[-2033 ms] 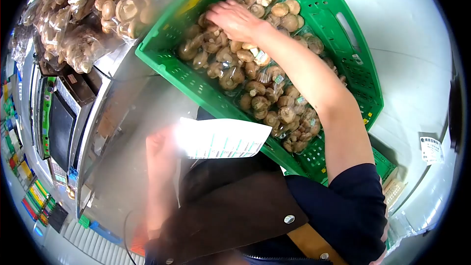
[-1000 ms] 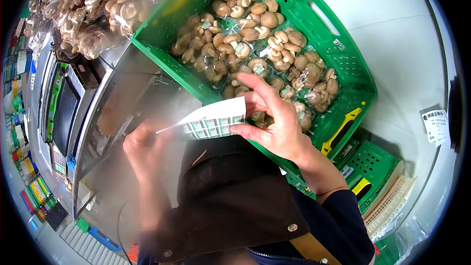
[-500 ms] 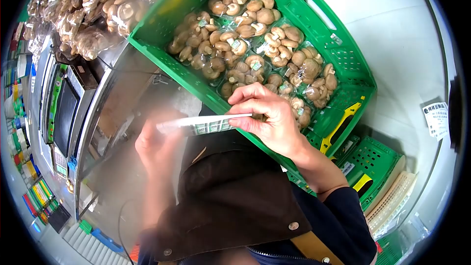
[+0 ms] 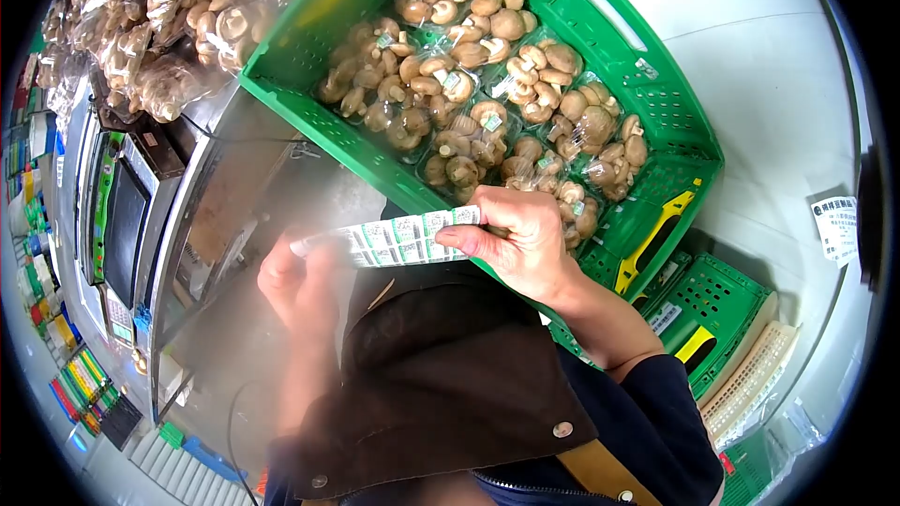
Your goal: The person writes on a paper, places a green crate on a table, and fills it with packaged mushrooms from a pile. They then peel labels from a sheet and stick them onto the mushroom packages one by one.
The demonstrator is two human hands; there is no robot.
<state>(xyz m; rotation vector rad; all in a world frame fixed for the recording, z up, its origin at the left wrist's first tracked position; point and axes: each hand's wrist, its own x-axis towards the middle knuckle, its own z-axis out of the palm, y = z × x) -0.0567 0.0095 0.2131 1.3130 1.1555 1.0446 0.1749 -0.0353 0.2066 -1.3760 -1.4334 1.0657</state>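
A sheet of small green-and-white printed labels (image 4: 398, 238) stretches between my two hands. My right hand (image 4: 525, 242) pinches its right end between thumb and fingers. At the other end, my left hand (image 4: 305, 281) grips the sheet; a hazy patch blurs that hand, but its fingers look closed round the end. Just beyond my right hand stands a green plastic crate (image 4: 328, 145). Inside it lie several clear-wrapped packs of brown mushrooms (image 4: 506, 75), some bearing small labels.
Bagged mushrooms (image 4: 178, 28) are piled at the upper left, above a scale (image 4: 127, 197) with a dark display. More green crates (image 4: 717, 309) stand at lower right. A printed paper (image 4: 834, 228) is stuck on the white surface at right.
The label sheet has tilted from nearly edge-on to face me, so its rows of labels now show. My right hand has turned and dropped slightly.
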